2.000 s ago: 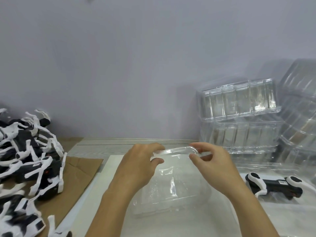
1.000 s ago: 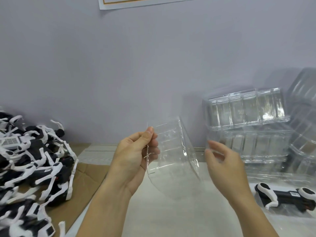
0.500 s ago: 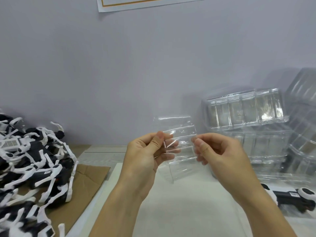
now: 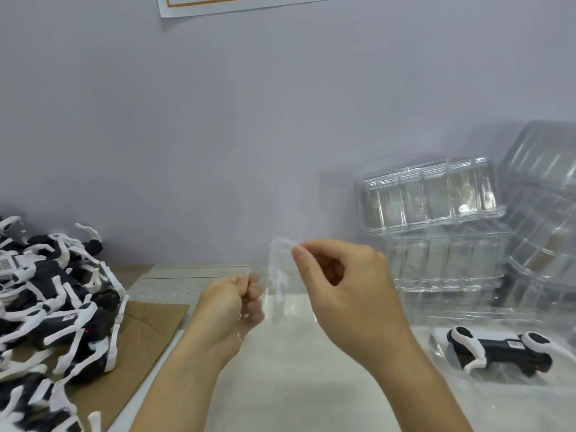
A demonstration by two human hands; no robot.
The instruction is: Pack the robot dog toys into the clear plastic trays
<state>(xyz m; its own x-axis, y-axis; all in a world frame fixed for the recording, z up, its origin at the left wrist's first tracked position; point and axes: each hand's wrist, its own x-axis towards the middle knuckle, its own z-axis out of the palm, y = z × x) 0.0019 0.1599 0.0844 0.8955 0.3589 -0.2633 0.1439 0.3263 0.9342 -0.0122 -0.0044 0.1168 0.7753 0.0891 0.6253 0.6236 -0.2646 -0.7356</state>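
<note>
A thin clear plastic tray [image 4: 280, 275] is held up above the white table, blurred by motion. My left hand [image 4: 229, 307] grips its lower left edge with curled fingers. My right hand [image 4: 346, 288] pinches its top edge between thumb and forefinger. A heap of black-and-white robot dog toys [image 4: 46, 313] lies on brown cardboard at the left. One robot dog toy [image 4: 498, 349] lies alone on its side at the right, on clear plastic.
Stacks of clear plastic trays [image 4: 430, 219] stand at the back right against the grey wall, with more leaning trays [image 4: 542, 213] at the far right. The brown cardboard [image 4: 149, 325] covers the table's left part. A paper sheet [image 4: 249, 3] hangs on the wall.
The tray was lifted off the table and turned upright. Since half a second ago my left hand dropped lower on it and my right hand moved up to its top edge.
</note>
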